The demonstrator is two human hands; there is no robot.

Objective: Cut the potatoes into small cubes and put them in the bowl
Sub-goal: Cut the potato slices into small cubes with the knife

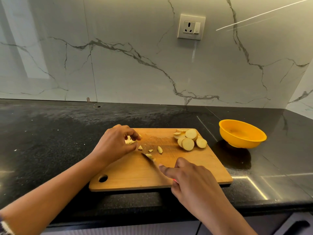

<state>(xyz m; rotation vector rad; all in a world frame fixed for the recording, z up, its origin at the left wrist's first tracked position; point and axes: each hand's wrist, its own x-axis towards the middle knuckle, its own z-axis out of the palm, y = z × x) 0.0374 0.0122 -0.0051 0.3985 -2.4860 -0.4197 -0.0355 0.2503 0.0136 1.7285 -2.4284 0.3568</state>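
A wooden cutting board (194, 168) lies on the black counter. Round potato slices (190, 140) are heaped at its far right corner. A few small cut potato pieces (160, 149) lie near the board's middle. My left hand (115, 145) is at the board's far left edge, fingers curled round several small potato pieces (129, 141). My right hand (191, 182) grips a knife (149, 161) by its mostly hidden red handle, forefinger stretched along the blade; the blade points toward the cut pieces, one piece lying on it. An orange bowl (242, 134) stands to the right of the board, with nothing visible inside.
A marble-patterned wall with a power socket (191, 27) rises behind the black counter (50, 141). The counter's front edge runs just below the board. A side wall closes the corner at the far right.
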